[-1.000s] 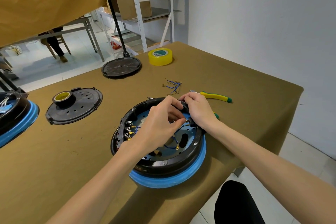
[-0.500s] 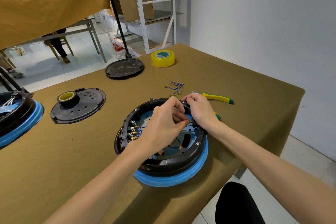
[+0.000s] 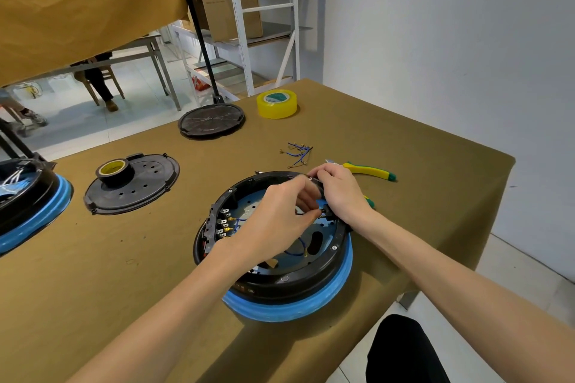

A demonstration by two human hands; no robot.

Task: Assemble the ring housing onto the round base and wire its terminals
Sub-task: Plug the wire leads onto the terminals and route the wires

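A black ring housing (image 3: 289, 283) sits on a round blue base (image 3: 298, 308) near the table's front edge. Brass terminals (image 3: 224, 222) with blue wires line its left inner wall, and a loose blue wire (image 3: 297, 250) lies on the inner plate. My left hand (image 3: 273, 221) reaches over the ring and pinches a small wire end at the right inner wall. My right hand (image 3: 340, 193) curls over the ring's far right rim and holds it there. The terminal between my fingertips is mostly hidden.
Spare blue wires (image 3: 298, 152) and yellow-green pliers (image 3: 368, 171) lie behind the ring. A yellow tape roll (image 3: 276, 103), a black lid (image 3: 211, 120), a perforated lid (image 3: 133, 185) with black tape (image 3: 113, 171), and another blue-based unit (image 3: 28, 205) stand further left.
My left hand's fingertips have shifted slightly right toward the ring's right inner wall. My right hand stays on the rim. The camera has moved a little.
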